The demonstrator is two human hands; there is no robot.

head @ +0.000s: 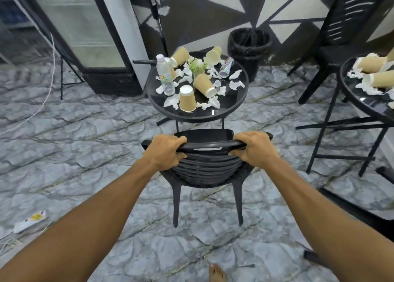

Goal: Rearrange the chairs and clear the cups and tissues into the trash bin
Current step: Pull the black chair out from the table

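A grey marble-patterned floor (85, 145) runs to a black-and-white wall, where a black bin (249, 47) stands behind a round black table (230, 102) littered with tan paper cups (187, 99), white tissues (236, 84) and a bottle (164, 75). Just before the table stands a black chair (204, 166) with a ribbed, curved back, and the left hand (167, 151) and right hand (253, 148) both grip its top rail.

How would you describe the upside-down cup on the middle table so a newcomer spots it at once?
Find the round black table just beyond the chair gripped by the left hand and right hand. Near its front edge, right of the water bottle, stands a tan paper cup. It alone stands mouth down, white base up; the other cups lie on their sides.
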